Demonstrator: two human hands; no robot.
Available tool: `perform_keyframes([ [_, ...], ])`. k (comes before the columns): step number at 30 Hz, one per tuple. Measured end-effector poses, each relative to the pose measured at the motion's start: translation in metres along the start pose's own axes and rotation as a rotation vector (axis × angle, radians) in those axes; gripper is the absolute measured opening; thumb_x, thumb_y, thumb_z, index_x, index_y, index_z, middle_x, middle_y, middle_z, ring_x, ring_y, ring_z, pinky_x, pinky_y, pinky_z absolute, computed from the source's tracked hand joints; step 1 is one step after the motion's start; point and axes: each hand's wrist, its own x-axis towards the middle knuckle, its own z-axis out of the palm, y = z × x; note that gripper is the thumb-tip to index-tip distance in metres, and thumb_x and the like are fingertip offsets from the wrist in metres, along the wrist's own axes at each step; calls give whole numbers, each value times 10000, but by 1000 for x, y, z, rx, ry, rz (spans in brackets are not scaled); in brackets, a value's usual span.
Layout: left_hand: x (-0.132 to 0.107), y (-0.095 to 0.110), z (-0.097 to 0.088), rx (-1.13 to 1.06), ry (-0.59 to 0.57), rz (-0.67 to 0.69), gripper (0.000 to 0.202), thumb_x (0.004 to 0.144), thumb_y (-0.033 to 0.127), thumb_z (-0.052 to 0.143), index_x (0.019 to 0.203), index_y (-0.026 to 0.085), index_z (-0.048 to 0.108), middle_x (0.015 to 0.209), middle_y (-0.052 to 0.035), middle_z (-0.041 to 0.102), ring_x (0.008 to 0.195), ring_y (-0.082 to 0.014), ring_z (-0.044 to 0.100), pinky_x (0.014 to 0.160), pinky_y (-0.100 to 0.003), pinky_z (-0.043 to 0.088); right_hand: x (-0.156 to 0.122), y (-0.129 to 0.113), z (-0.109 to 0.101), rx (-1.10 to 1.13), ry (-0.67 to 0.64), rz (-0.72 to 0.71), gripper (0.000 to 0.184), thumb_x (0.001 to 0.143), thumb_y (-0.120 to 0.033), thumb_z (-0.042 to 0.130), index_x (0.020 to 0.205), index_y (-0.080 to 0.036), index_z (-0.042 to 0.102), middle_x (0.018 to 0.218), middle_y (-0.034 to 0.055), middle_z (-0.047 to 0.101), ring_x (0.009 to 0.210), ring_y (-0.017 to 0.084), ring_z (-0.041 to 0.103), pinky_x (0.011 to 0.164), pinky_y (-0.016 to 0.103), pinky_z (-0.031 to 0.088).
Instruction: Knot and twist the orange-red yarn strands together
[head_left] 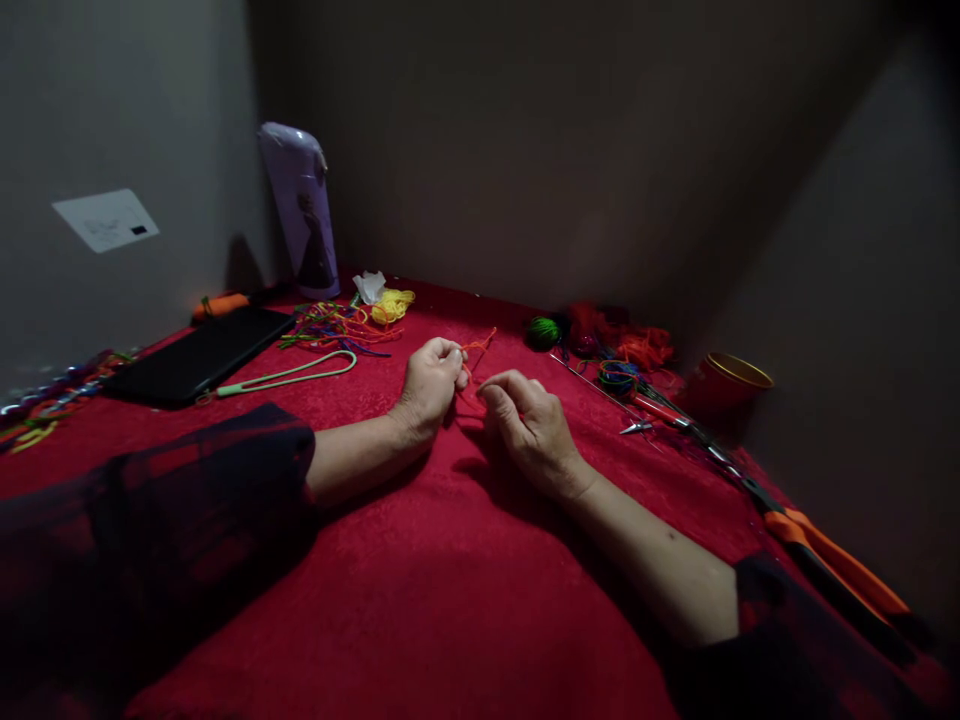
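Note:
Over the middle of a red cloth-covered table, my left hand (433, 385) is closed, thumb and fingers pinching a thin orange-red cord (480, 346). A loop of the cord sticks up past the fingertips. Close by on the right, my right hand (531, 425) is also closed, thumb against the bent forefinger, on the same cord where it runs between the two hands. Part of the cord is hidden behind the fingers, so its full shape cannot be made out. Both hands are slightly apart, just above the red cloth (420, 600).
At left lie a black tablet-like slab (202, 355), a pale green strap loop (292, 376) and loose coloured threads (337, 325). A purple bottle (300, 215) stands behind. Right are a green yarn ball (543, 332), red yarn (645, 347), a red cup (724, 385) and orange-handled pliers (840, 565).

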Motion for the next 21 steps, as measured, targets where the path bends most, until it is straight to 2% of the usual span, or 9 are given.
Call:
perform_keyframes([
  [2,3,-1,0,1,69,17,168,829,83,411,683,158,448,443,74,411,382,-34,349,422,-162,264,-2,-1,-1,-44,-41,-57,487,964,-479,353,667,-152,559,570,9,504,542,96,420,584,242,297],
  [4,5,-3,0,-1,81,22,163,826,94,411,682,160,446,444,74,410,375,-34,334,418,-167,253,-3,-4,-3,-97,-48,-199,530,958,-470,382,556,-147,505,491,-4,436,476,81,336,565,249,259],
  [8,6,-4,0,12,78,30,154,823,108,418,682,160,453,451,71,423,380,-37,326,427,-172,252,-6,-13,-8,-164,9,-527,533,918,-438,495,476,-141,472,445,-16,393,451,70,277,562,265,220],
  [11,7,-5,-1,30,75,53,171,811,77,414,663,152,457,453,64,428,408,-39,354,452,-172,271,-8,-16,-10,-193,-7,-603,520,893,-444,538,466,-150,497,443,-16,376,449,75,270,534,268,209],
  [14,7,-7,-1,37,48,61,153,802,90,432,667,155,467,479,58,452,423,-48,372,460,-182,281,-9,-13,-9,-209,43,-449,493,923,-424,488,513,-159,560,562,7,476,509,81,361,541,260,266],
  [16,6,-8,-2,57,15,73,133,790,105,462,670,156,483,497,61,455,425,-50,365,460,-188,282,-7,-8,-8,-199,196,-281,466,952,-398,420,603,-167,625,766,43,561,687,111,479,656,270,353],
  [19,4,-7,-2,100,-27,112,126,774,109,504,653,141,519,533,47,489,463,-52,403,491,-189,314,-1,1,-7,-138,429,-74,414,970,-374,360,783,-182,675,983,69,547,949,173,490,865,343,369],
  [21,2,-4,0,102,-54,115,130,773,111,519,646,131,537,550,27,527,503,-60,456,526,-190,347,3,5,-6,-77,475,6,379,972,-351,346,861,-176,663,991,76,527,972,175,488,889,349,382],
])
